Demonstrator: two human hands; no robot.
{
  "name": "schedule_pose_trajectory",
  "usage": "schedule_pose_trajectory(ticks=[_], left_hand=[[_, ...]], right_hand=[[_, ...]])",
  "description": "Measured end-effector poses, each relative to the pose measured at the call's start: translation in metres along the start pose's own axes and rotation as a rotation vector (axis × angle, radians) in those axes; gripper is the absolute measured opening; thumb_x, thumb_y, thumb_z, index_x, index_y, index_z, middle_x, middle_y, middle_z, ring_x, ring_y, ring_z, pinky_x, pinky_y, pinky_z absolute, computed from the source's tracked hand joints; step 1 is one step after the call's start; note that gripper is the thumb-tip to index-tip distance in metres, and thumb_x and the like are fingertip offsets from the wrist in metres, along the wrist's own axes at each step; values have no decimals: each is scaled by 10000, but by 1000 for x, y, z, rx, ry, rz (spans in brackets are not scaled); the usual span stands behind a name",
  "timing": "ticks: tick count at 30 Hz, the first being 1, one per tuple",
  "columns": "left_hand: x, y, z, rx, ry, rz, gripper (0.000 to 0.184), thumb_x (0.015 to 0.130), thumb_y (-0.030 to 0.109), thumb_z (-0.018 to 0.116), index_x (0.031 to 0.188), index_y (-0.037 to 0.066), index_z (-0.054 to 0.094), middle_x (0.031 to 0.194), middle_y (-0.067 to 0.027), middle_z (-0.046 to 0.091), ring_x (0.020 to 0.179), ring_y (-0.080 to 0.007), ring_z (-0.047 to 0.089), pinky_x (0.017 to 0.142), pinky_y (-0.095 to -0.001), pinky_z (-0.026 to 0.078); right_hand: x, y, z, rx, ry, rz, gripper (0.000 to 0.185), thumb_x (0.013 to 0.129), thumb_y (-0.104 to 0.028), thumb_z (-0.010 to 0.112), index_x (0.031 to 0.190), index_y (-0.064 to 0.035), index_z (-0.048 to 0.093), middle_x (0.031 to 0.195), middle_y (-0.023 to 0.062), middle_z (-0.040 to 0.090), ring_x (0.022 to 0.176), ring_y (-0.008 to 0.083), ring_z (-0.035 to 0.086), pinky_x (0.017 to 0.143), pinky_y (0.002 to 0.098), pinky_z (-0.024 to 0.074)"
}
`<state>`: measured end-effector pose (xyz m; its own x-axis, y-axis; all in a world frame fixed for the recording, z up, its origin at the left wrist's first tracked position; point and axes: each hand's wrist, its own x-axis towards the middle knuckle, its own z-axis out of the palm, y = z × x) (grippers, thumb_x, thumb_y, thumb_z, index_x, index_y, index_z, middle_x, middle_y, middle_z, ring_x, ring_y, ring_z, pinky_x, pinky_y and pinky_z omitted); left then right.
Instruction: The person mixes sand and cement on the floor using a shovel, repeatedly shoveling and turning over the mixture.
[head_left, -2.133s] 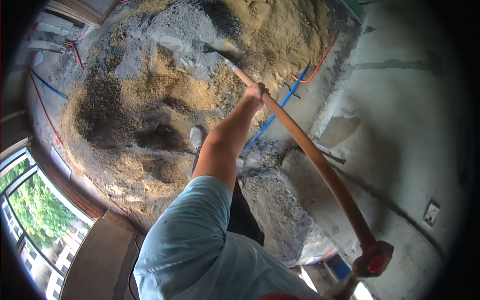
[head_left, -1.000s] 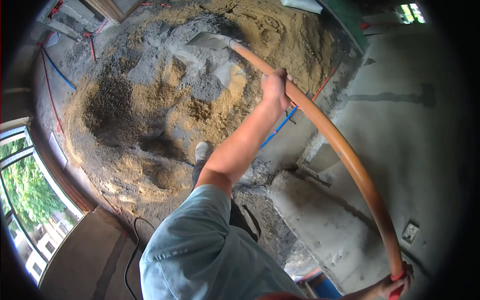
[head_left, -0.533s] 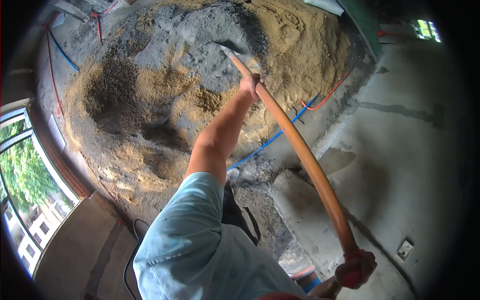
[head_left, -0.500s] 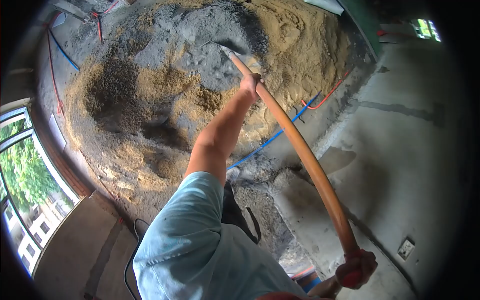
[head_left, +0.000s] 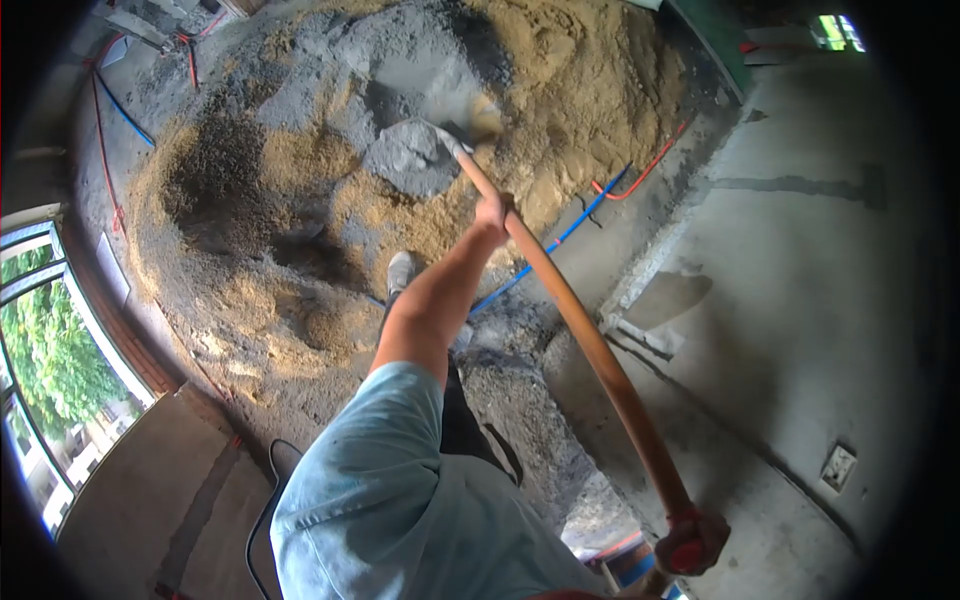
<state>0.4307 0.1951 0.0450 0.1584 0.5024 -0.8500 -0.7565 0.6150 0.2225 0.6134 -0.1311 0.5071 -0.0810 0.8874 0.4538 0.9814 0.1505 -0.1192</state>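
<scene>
The person is standing at the edge of a broad mound of loose sand and grey powder [head_left: 412, 165], which is filling the upper left and upper middle of the frame. The left hand [head_left: 492, 210] is grasping the wooden shaft [head_left: 600, 365] of a tool, which is looking like a shovel, near its metal head [head_left: 452, 143]. The right hand [head_left: 690, 545], in the lower right, is clenching around the red end of the shaft. The head is resting in the grey patch at upper middle; its blade is partly covered, so one cannot tell exactly how much it is carrying. For working well in this position, the forward hand should be supporting the weight and guiding the blade, while the rear hand should be controlling its tilt. A low, rather flat blade should be entering the loose powder more easily than a steep one, and a moderate load should be sparing the back. The shoe [head_left: 401, 270] is standing close to the mound, so firm footing is mattering. The blue pipe [head_left: 565, 240] is passing behind the shaft, right of centre, and the blade should be staying away from it.
</scene>
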Motion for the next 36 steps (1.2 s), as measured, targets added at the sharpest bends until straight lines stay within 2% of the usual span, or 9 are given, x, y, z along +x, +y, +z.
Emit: schedule_pose_trajectory(ticks=[4,8,10,12,20,23,25,26,36], left_hand=[[-17,-37,0,82,40,42,71,749,99,549,798,51,534,632,-91,509,541,-230,505,499,-369,419],[-22,-69,10,217,196,-70,47,750,90,531,753,43,526,626,-101,509,582,-248,543,505,-398,439],[-33,-77,16,203,2,-83,84,753,74,509,818,29,480,660,-116,514,588,-245,553,484,-397,454],[-87,-53,63,187,196,-67,202,748,41,494,931,20,410,716,-139,512,576,-244,552,451,-385,459],[-154,136,191,-121,-119,232,242,748,7,524,930,17,364,726,-109,459,532,-215,499,446,-354,430],[-41,196,169,-21,-122,272,276,764,27,500,985,11,336,730,-116,474,553,-223,507,489,-364,468],[-13,249,128,-17,-38,248,132,767,39,483,858,-33,420,698,-131,501,548,-246,525,480,-392,470],[40,251,99,-17,42,234,89,757,32,474,779,-54,474,692,-149,531,569,-265,564,484,-404,484],[60,207,46,169,166,223,254,726,57,509,926,-98,486,762,-191,577,616,-293,613,508,-372,507]], right_hand=[[-61,46,-56,61,-204,186,153,790,-122,570,843,14,522,716,123,534,596,228,514,541,332,436],[-36,36,-73,-100,-18,224,186,796,-183,566,785,-3,518,677,111,529,580,231,514,533,343,431],[-9,25,-74,-185,78,265,212,799,-213,565,757,-11,516,658,104,526,573,233,513,529,348,429],[22,13,-79,-266,176,330,241,801,-244,563,728,-20,514,638,98,524,565,235,513,525,354,426],[172,-56,-65,-332,520,442,361,807,-353,559,622,-47,509,562,78,516,546,246,519,514,380,423],[166,9,-44,-787,435,-298,147,817,-134,584,839,9,558,620,115,535,471,216,452,443,319,372],[189,-33,41,16,563,350,181,777,-146,604,775,14,518,743,102,510,698,213,505,616,360,413],[183,-35,76,313,435,151,142,794,-127,589,774,-5,520,752,59,497,731,178,484,657,320,399],[153,-49,66,22,119,343,136,826,-111,534,718,-59,468,641,9,430,505,96,418,416,209,304]])
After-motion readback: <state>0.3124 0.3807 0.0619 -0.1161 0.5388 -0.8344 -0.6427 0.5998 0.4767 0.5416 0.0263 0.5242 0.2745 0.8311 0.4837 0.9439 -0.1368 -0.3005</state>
